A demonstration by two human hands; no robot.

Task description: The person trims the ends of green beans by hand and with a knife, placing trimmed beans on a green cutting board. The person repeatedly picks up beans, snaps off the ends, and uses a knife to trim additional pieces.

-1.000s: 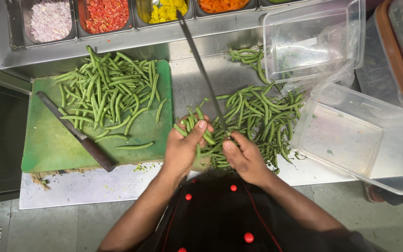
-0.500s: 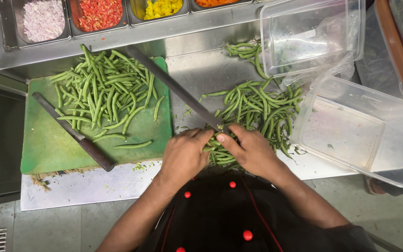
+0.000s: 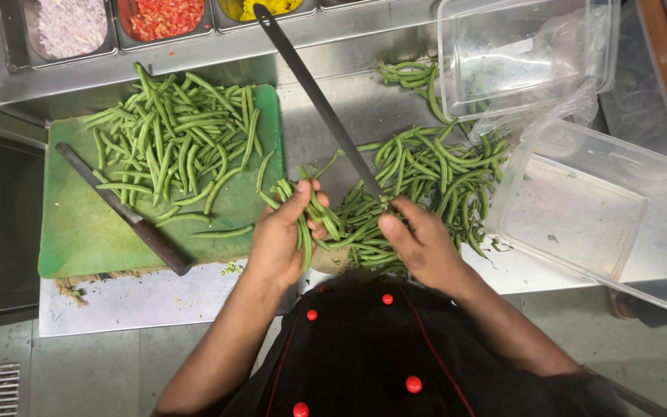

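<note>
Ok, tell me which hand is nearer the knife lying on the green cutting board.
Left. The left hand holds a bunch of beans just off the board's right edge, a short way from the knife. The right hand is farther right, at the bean pile.

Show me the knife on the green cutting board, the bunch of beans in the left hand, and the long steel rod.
knife (image 3: 121, 210), head view, blade
bunch of beans (image 3: 310, 212), head view, middle
long steel rod (image 3: 314, 93), head view, shaft

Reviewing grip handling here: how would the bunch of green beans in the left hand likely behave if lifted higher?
The bunch of green beans looks thin and loose, so some would probably slip out of the left hand. Their ends stick out at angles, suggesting they are fairly stiff yet bendable. They seem light for their size.
</note>
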